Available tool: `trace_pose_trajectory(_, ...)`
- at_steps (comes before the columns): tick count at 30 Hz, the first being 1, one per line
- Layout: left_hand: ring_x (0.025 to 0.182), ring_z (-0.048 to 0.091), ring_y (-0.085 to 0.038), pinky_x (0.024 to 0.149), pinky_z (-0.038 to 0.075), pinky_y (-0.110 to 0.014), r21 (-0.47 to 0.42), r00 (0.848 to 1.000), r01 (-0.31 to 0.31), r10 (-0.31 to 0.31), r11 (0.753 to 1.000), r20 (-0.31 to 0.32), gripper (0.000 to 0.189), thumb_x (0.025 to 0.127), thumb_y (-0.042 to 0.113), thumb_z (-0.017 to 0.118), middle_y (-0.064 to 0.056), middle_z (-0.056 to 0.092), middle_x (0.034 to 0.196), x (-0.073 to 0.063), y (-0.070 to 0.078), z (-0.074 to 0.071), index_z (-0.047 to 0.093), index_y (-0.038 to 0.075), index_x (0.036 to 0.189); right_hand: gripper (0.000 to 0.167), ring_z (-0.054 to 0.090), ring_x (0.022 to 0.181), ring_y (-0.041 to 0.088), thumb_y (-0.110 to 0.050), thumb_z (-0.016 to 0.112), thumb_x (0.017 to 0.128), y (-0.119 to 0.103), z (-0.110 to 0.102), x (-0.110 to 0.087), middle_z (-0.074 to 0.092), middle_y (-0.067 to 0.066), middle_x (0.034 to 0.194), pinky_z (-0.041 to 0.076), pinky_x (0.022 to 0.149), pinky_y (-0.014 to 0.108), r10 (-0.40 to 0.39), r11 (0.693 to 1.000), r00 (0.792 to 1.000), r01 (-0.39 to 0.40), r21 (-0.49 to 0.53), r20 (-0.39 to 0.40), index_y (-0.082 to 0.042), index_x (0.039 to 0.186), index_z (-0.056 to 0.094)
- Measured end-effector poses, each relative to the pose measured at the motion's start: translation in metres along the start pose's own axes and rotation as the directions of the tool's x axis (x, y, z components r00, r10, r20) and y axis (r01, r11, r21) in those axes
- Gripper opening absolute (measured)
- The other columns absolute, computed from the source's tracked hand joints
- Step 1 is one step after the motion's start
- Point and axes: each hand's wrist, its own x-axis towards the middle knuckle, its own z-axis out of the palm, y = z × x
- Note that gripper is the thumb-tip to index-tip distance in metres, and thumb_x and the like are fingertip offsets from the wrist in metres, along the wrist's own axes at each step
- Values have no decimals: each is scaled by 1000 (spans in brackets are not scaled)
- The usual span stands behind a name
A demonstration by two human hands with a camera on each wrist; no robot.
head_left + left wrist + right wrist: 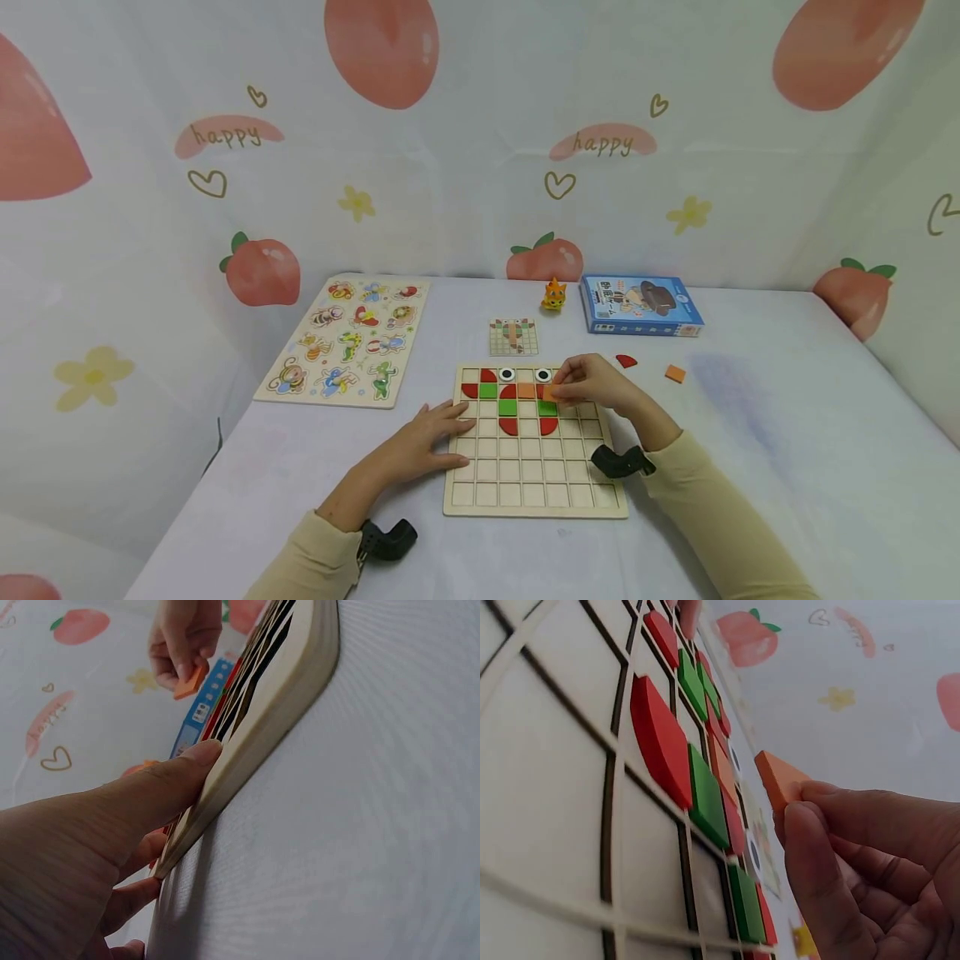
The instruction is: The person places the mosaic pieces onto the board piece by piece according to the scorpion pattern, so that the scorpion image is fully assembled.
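My right hand (597,383) pinches an orange square tile (778,777) between thumb and fingertips, held just above the upper part of a wooden grid board (522,497). In the board's upper rows sit red quarter-round pieces (658,742), green square tiles (706,796), an orange tile (526,390) and two round eye pieces (507,375). At the board's left edge rests my left hand (426,440), its fingers spread and loosely extended. The left wrist view shows the left thumb (169,776) on the rim, with the other fingers along the side.
Beyond the board lie a small pattern card (513,337), an orange figurine (553,297) and a blue box (641,307). A picture puzzle board (341,342) lies at the left. To the right are a loose red piece (626,361) and an orange tile (675,373).
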Motion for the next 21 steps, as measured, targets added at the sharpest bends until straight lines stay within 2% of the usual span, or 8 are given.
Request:
trace_pose_trajectory(11, 142, 23, -33, 114, 11, -60, -15, 1000, 8, -8, 1000, 3, 58, 84, 35, 67, -13, 34, 150, 0, 0, 1, 53, 6, 132, 15, 61, 63, 10, -6, 66, 85, -6, 23, 16, 64, 3, 74, 57, 64, 27, -24, 999, 997, 26, -21, 77, 8, 90, 62)
trace_pose_trajectory(16, 142, 23, -33, 114, 12, -60, -8, 1000, 12, -12, 1000, 5, 58, 83, 35, 68, -13, 34, 150, 0, 1, 0, 53, 6, 132, 14, 59, 62, 9, -6, 67, 84, -6, 28, 18, 64, 4, 71, 54, 61, 25, -68, 992, 994, 76, -96, 85, 6, 87, 64)
trace_pose_trajectory(21, 142, 23, -33, 114, 11, -59, -3, 1000, 17, -17, 1000, 7, 58, 84, 35, 68, -12, 34, 150, 0, 1, 0, 54, 6, 132, 10, 52, 62, 10, -7, 69, 83, -9, 32, 18, 62, 3, 72, 48, 58, 23, -77, 978, 995, 87, -190, 57, 3, 84, 66)
